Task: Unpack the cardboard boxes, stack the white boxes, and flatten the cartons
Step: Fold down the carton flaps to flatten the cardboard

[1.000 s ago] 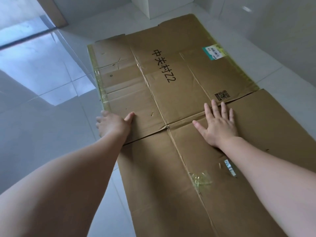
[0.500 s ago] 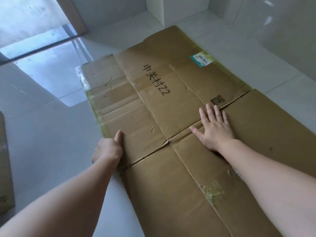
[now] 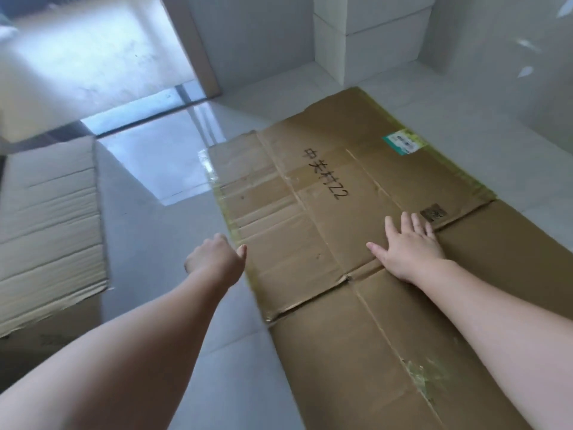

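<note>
Flat, fingers spread, the right hand (image 3: 408, 250) presses the flattened carton (image 3: 366, 231) on the floor (image 3: 161, 243). Left hand (image 3: 214, 261) hovers loosely curled just beside its edge, gripping nothing. Farther back stand white boxes (image 3: 372, 35).

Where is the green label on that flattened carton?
The green label sits near the flattened carton's far right edge, beyond the right hand pressing it flat.

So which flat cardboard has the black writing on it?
The big flattened carton under the right hand. The paler carton at the left shows no writing.
</note>
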